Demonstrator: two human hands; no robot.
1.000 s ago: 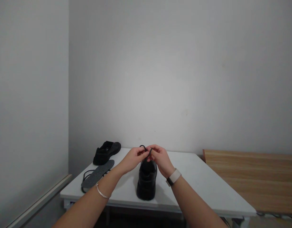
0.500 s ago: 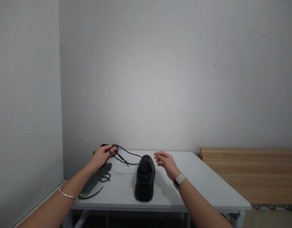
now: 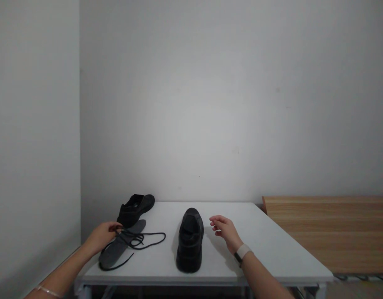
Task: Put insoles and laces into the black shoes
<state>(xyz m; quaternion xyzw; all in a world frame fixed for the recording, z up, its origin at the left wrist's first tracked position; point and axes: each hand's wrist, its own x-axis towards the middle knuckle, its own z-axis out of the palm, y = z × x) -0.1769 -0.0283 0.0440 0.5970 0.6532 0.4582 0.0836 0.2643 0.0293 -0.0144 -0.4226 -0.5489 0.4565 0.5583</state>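
Note:
My left hand [image 3: 101, 236] pinches a black shoelace [image 3: 154, 248] at the table's left side. The lace trails in loops to the right, over a grey insole [image 3: 112, 251] and the white tabletop. Another lace end curls by the insole's near end. A black shoe [image 3: 190, 243] stands upright in the middle, heel towards me, with no lace seen in it. To its right, apart from it, my right hand [image 3: 225, 233] hovers with loosely bent fingers and nothing in them. Behind the insole sits a second black shoe [image 3: 133, 210].
The white table [image 3: 256, 253] stands against a grey wall [image 3: 191, 104], with another wall on the left. Beyond its right edge is a wood-grain board [image 3: 328, 234], with dark cables on the floor below.
My left hand has moved left and down with the shoelace, from beside the middle shoe to the insole. The second shoe now shows fully. My right hand has shifted slightly right and lower.

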